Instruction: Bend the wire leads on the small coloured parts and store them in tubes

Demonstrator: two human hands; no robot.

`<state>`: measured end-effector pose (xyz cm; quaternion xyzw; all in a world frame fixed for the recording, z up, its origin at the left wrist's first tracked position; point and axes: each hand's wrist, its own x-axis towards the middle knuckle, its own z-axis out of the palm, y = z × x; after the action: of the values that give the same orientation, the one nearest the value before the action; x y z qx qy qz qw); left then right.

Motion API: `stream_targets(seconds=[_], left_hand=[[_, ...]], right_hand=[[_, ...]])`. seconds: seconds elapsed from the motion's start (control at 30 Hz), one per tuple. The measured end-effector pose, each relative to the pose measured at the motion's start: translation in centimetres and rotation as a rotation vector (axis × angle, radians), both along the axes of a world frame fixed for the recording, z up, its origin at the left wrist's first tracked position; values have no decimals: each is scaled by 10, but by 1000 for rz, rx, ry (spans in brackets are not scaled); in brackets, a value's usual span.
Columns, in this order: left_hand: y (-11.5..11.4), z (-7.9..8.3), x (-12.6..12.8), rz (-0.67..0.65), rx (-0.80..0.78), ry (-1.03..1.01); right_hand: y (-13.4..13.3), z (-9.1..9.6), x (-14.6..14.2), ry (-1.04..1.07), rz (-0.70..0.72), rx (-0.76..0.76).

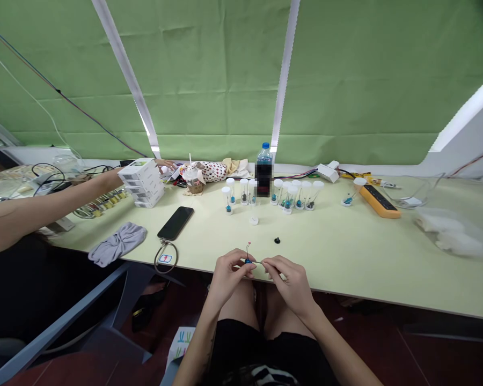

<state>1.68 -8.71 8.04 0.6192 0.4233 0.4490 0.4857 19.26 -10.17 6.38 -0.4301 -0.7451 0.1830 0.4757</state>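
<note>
Over the table's front edge, my left hand (230, 272) pinches a small dark-blue piece (248, 261). From it a thin wire with a reddish tip (248, 244) sticks upward. My right hand (288, 277) is closed at the fingertips on a thin dark stem (257, 262) running sideways from the blue piece. Its exact kind is too small to tell. Beyond my hands lies a small black round part (277, 240). Farther back stand several clear vials with white caps (287, 203), most with blue or dark bits inside. A nearer vial (254, 219) looks clear inside.
A phone (176, 223) with a ring strap, a grey cloth (118, 244) and stacked white boxes (143, 183) are on the left, where another person's arm (64, 201) reaches across. A dark-drink bottle (264, 171) stands behind; an orange power strip (378, 201) and plastic bag (451, 230) lie right.
</note>
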Motion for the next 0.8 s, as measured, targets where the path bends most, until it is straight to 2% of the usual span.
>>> stream_targets(seconds=[0.13,0.23,0.33,0.43,0.6,0.7,0.8], left_hand=[[-1,2,0,-10,14,23],[0,1,0,-7,-1,21],[2,-2,-2,-3,-34,-16],[3,-4,-4,5,-58,-47],[3,-5,-5,3,-76,-60],[3,-6,-5,-10,-76,-50],[2,-5,-5,-24,-59,-35]], right_hand=[[-1,6,-1,59,2,-128],[0,5,-1,56,16,-98],[2,0,3,-21,59,38],[4,-7,8,-201,86,197],[7,-16,16,-474,23,426],[8,-17,17,-567,4,561],[9,-16,18,-616,-17,625]])
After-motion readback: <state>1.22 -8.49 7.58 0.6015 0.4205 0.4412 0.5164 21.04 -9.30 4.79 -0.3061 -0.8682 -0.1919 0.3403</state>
